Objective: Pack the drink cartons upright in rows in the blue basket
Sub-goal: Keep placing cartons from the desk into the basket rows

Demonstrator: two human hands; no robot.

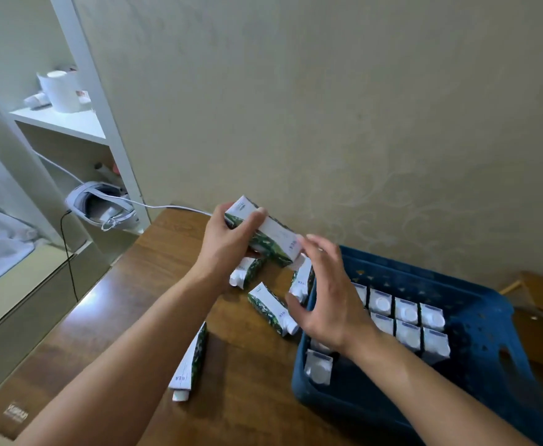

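My left hand [228, 243] grips a white-and-green drink carton [271, 238], held on its side above the wooden table [128, 310]. My right hand [328, 294] hovers with spread fingers just right of that carton, over the blue basket's [476, 368] left rim, holding nothing. Several cartons [408, 320] stand upright in rows inside the basket, and one more [319, 366] stands at its near left corner. Loose cartons lie on the table: one [246, 272] under my left hand, one [271, 309] beside the basket, one [302, 281] leaning at the rim, and one [189, 362] nearer me.
The table meets a beige wall behind. A white shelf unit [80, 123] stands at the left, holding a white headset [99, 204] whose cable runs across the table's far corner. A brown box [540, 304] sits right of the basket.
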